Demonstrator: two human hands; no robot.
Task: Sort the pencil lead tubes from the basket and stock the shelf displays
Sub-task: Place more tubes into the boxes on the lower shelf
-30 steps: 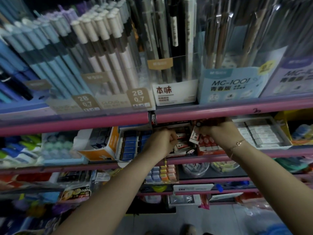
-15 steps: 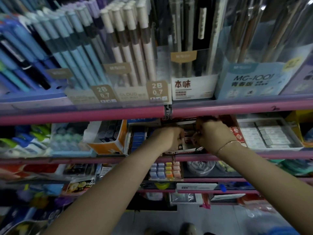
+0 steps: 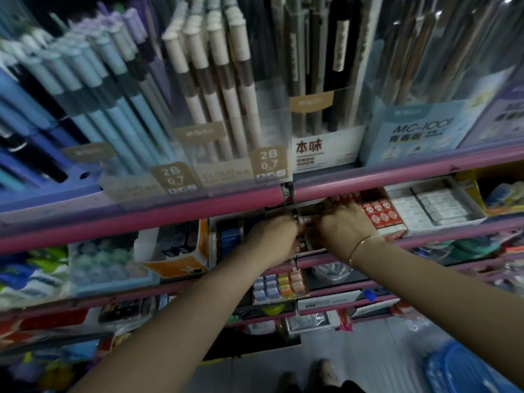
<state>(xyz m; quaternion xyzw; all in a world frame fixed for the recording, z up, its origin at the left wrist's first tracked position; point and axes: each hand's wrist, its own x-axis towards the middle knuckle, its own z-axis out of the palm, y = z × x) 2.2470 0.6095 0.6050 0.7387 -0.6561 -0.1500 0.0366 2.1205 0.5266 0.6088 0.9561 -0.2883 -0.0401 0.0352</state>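
Observation:
Both hands reach under the pink shelf rail point(image 3: 198, 205) into a display box of small lead tube packs point(image 3: 307, 242) on the second shelf. My left hand point(image 3: 272, 236) is curled at the box's left side, fingers hidden among the packs. My right hand point(image 3: 344, 225), with a thin bracelet on the wrist, is curled over the box's right side, next to a tray of red-and-white packs point(image 3: 380, 214). What either hand grips is hidden by the fingers and the rail. The blue basket point(image 3: 465, 370) sits on the floor at the lower right.
Above the rail stand tubes of 2B 0.7 leads point(image 3: 215, 109) and pen boxes. A tray of white erasers point(image 3: 433, 205) lies right of the red packs, an orange box point(image 3: 181, 251) to the left. Lower shelves hold small coloured erasers point(image 3: 279, 285). My shoes point(image 3: 312, 375) show on the floor.
My right hand has moved left from the red packs toward my left hand, and both now work close together in the middle box. The camera has shifted, so the shelf shows lower in view.

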